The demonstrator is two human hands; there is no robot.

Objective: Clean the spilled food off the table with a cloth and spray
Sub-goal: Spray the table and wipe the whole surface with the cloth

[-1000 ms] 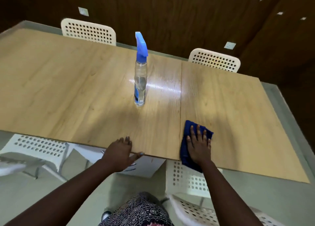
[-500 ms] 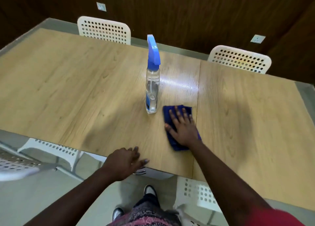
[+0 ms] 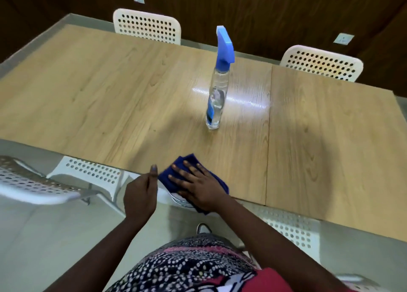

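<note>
Your cloth (image 3: 214,178) is at the near edge of the bench (image 3: 110,97), folded, dark blue, with its near end hanging just past the edge. It looks soft, light and limp, so it will bunch if you pinch one corner; flat-palm pressure is the better hold, and gather it from the middle if you lift it.

Your right hand (image 3: 197,187) lies flat on it, fingers spread and straight, pressing down, not gripping. Your left hand (image 3: 141,194) is just beside the cloth's left corner, off the bench edge, fingers loosely curled, thumb up, holding nothing I can see.

The spray bottle (image 3: 218,89) stands upright further in, well apart from the cloth, near the seam between the two bench panels. Clear plastic body, blue trigger head, liquid inside, probably light but tall and narrow, so easy to tip. Take it round the neck under the trigger, not the body, which may be slick.

Count: one cloth, one bottle, two hands, two bench panels, four white perforated chairs (image 3: 147,26) at least partly visible. No spilled food is clearly visible.
</note>
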